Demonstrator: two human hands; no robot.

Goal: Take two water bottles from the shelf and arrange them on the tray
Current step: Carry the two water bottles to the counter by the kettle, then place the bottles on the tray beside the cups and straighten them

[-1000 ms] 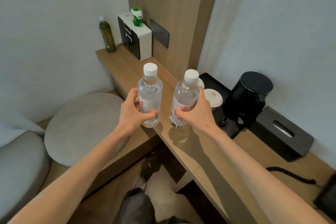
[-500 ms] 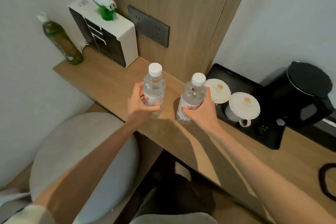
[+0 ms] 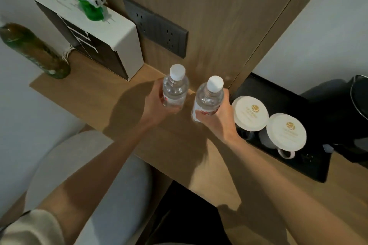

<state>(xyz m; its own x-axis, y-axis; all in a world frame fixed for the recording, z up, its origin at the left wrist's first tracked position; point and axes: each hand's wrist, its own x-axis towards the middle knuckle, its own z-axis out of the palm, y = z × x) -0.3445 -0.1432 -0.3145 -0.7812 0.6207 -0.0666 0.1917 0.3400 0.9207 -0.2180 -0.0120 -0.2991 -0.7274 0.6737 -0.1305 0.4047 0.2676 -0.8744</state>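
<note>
Two clear water bottles with white caps are held upright above the wooden shelf (image 3: 95,101). My left hand (image 3: 157,105) grips the left bottle (image 3: 175,89) around its middle. My right hand (image 3: 219,119) grips the right bottle (image 3: 209,95), whose label has red characters. The black tray (image 3: 262,91) lies just right of my right hand, at the foot of the white wall. The right bottle is beside the tray's left edge, not over it.
Two cups with white lids (image 3: 250,113) (image 3: 286,131) stand on the tray. A black kettle (image 3: 358,109) is at the far right. A white-and-black box (image 3: 103,40) with a green-and-white device (image 3: 85,0), a green bottle (image 3: 33,49) and a wall socket panel (image 3: 157,28) are at the back left. A grey round stool (image 3: 79,175) is below.
The view has come closer and looks more steeply down at the shelf. Both hands with their bottles have moved forward, toward the wall panel, and a little right toward the tray.
</note>
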